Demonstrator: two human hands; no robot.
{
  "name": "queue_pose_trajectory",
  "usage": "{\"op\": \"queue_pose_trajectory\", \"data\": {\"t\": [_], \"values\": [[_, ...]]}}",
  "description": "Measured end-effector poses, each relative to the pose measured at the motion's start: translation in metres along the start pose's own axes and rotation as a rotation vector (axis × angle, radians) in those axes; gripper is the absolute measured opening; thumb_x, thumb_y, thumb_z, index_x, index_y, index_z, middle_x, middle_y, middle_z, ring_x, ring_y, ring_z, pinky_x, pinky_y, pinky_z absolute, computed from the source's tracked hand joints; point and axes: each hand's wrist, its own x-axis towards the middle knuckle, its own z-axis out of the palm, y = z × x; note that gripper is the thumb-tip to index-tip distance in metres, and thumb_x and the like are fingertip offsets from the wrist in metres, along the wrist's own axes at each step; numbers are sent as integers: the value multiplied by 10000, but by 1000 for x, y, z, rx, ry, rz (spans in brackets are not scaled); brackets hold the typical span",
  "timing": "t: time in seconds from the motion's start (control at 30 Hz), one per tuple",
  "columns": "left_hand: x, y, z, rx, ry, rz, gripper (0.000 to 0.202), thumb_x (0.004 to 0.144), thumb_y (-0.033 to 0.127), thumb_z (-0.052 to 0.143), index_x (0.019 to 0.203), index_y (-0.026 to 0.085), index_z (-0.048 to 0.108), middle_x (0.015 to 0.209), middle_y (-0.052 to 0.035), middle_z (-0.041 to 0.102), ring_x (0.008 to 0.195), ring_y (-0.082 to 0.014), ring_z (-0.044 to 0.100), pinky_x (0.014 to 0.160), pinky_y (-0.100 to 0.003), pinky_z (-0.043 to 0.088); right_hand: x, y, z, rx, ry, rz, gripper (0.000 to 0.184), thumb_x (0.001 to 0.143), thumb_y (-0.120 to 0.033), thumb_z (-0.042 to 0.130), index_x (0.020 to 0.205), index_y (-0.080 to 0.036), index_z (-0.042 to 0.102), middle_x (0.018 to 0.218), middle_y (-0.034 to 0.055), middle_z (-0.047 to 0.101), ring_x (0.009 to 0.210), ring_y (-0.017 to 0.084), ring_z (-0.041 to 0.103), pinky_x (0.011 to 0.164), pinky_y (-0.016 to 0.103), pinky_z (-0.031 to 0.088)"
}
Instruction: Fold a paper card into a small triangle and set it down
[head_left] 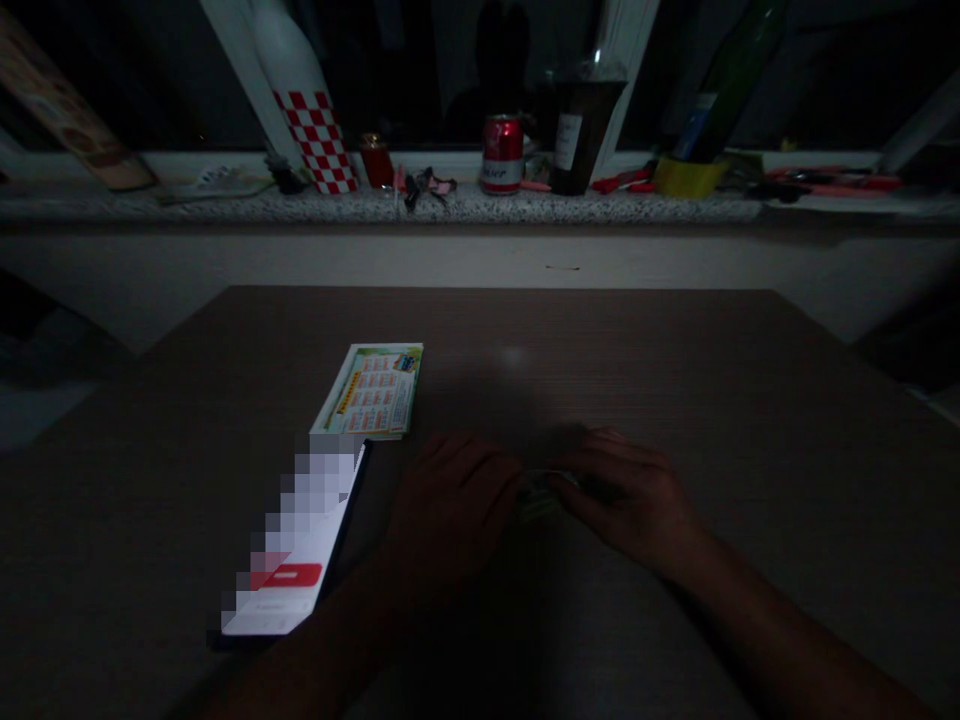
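Observation:
In the dim light a small greenish card point(541, 500) lies between my two hands, low over the table; its print is too dark to read. My right hand point(634, 490) pinches its right edge between thumb and fingers. My left hand point(457, 500) is closed at the card's left edge, its fingers together and partly in shadow. Left of my hands sits a stack of printed calendar cards point(375, 390). Below the stack a phone point(292, 580) with a lit screen lies near my left forearm; part of its screen is blurred out.
Both hands are over a brown wooden table point(637, 350). Behind it runs a speckled stone sill point(450, 208) bearing a red-and-white checkered bottle point(319, 140), a red can point(502, 155), a dark cup point(577, 135), a green bottle point(720, 90) and a yellow tape roll point(688, 177).

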Motion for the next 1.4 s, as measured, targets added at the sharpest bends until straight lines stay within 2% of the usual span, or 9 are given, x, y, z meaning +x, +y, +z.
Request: {"op": "queue_pose_trajectory", "data": {"t": [0.17, 0.3, 0.43, 0.63, 0.9, 1.07, 1.17, 1.4], "values": [[1, 1, -6, 9, 57, -17, 52, 876, 154, 568, 852, 171, 610, 809, -26, 656, 766, -176, 565, 729, -341, 429, 0, -2, -3, -45, 82, -42, 103, 822, -137, 663, 916, -178, 667, 754, 41, 686, 691, 171, 619, 661, 349, 490], [4, 5, -10, 57, 111, 19, 17, 849, 158, 594, 835, 163, 602, 789, -27, 664, 755, -186, 569, 723, -363, 424, 1, -6, -3, -91, 165, -128, 163, 782, -98, 694, 919, -180, 659, 752, 33, 696, 681, 168, 630, 661, 348, 491], [6, 9, -13, 117, 153, 65, 20, 829, 168, 623, 823, 156, 608, 808, -39, 673, 759, -195, 574, 725, -374, 431, -1, -11, -4, -140, 172, -171, 176, 790, -101, 683, 937, -197, 667, 764, 30, 712, 685, 173, 639, 670, 352, 492], [5, 8, -15, 141, 130, 45, 23, 831, 162, 629, 812, 166, 617, 859, -38, 675, 794, -199, 580, 752, -382, 431, -2, -14, -4, -193, 115, -194, 210, 804, -72, 648, 987, -173, 658, 836, 53, 714, 734, 189, 627, 704, 377, 488], [5, 7, -14, 119, 101, 73, 54, 859, 126, 592, 856, 157, 636, 860, -32, 685, 820, -192, 583, 772, -370, 434, 1, -16, -8, -186, 208, -151, 207, 790, -79, 675, 964, -189, 646, 786, 43, 715, 694, 185, 640, 680, 377, 494], [5, 8, -14, 108, 95, 74, 49, 846, 132, 593, 836, 161, 631, 860, -37, 676, 811, -192, 562, 757, -366, 426, -1, -17, -5, -173, 141, -167, 212, 804, -78, 657, 988, -183, 638, 832, 52, 713, 743, 192, 638, 719, 390, 497], [5, 9, -12, 88, 44, 111, 64, 862, 155, 573, 837, 165, 631, 839, -40, 667, 791, -189, 555, 740, -365, 420, -2, -16, -2, -179, 102, -215, 187, 817, -87, 643, 984, -169, 639, 837, 43, 707, 739, 176, 626, 727, 375, 493], [5, 11, -7, 32, -1, 141, 89, 863, 179, 560, 800, 156, 619, 829, -49, 664, 773, -186, 550, 718, -362, 416, -1, -21, 0, -232, -11, -240, 147, 851, -52, 557, 908, -163, 635, 790, 37, 683, 691, 159, 582, 702, 356, 457]]}}
